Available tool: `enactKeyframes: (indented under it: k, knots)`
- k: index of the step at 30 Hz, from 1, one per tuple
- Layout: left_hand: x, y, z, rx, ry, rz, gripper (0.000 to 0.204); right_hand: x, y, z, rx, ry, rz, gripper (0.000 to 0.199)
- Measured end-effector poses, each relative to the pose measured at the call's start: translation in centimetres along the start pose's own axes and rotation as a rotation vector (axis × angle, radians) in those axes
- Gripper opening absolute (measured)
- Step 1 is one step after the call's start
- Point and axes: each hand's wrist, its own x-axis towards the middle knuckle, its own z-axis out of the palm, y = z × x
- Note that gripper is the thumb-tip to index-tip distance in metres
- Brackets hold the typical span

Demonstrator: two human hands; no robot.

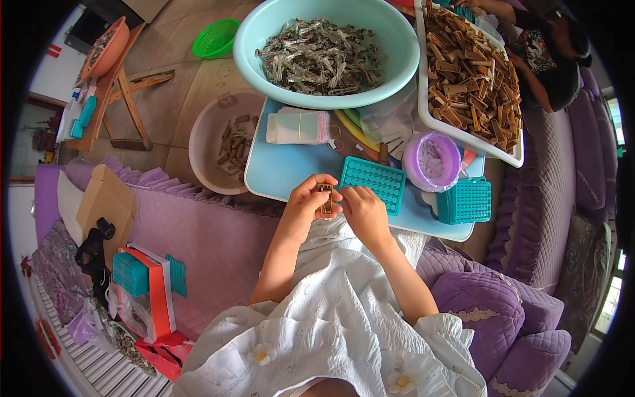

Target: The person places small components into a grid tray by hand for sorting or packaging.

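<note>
My left hand [305, 206] is closed around a small brown, open-framed rectangular piece [326, 200], held upright over my lap by the table's front edge. Something pale shows at its top, too small to name. My right hand [365, 213] is just to its right, thumb and fingers pinched together. Whatever they hold is hidden. Beyond that hand a teal tray with rows of round cups [378, 180] lies on the light-blue table [278, 173]. To the right stands a purple tub [447, 147] of small whitish pieces, beside a stack of teal trays [467, 202].
A large pale-blue basin [243, 49] holds many clear-wrapped items. A white crate [426, 99] is heaped with brown pieces. Clear bags [297, 127] lie on the table. A pink basin [202, 142] with brown cylinders sits lower left. Another person [539, 59] is at far right.
</note>
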Motion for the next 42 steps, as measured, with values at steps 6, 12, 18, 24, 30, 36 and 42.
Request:
enactKeyframes:
  k: [6, 12, 18, 24, 30, 36, 42]
  knots:
    - [-0.3, 0.4, 0.6, 0.068, 0.031, 0.001, 0.026, 0.4, -0.7, -0.7, 0.251, 0.053, 0.154, 0.016]
    - [-0.7, 0.6, 1.7, 0.133, -0.032, 0.025, 0.03, 0.8, -2.6, -4.1, 0.388, 0.333, -0.024, 0.023]
    - [-0.6, 0.5, 2.3, 0.179, -0.054, 0.007, 0.031, 1.0, -2.7, -4.6, 0.324, 0.331, -0.132, 0.022]
    - [-0.4, -0.1, 2.1, 0.282, -0.041, 0.024, 0.03, 1.3, -2.3, -5.7, 0.336, 0.197, -0.092, 0.02]
    - [-0.1, -0.3, 1.9, 0.338, -0.082, -0.042, 0.026, 2.7, -1.8, -7.6, 0.312, -0.149, -0.052, 0.024]
    - [-0.7, 0.9, 0.7, 0.248, -0.168, -0.119, 0.023, 3.3, 0.3, -7.5, 0.243, -0.233, 0.035, 0.047]
    - [-1.0, 0.9, -2.3, 0.152, -0.034, -0.062, 0.019, 1.7, 2.0, -7.8, -0.045, -0.161, -0.089, 0.057]
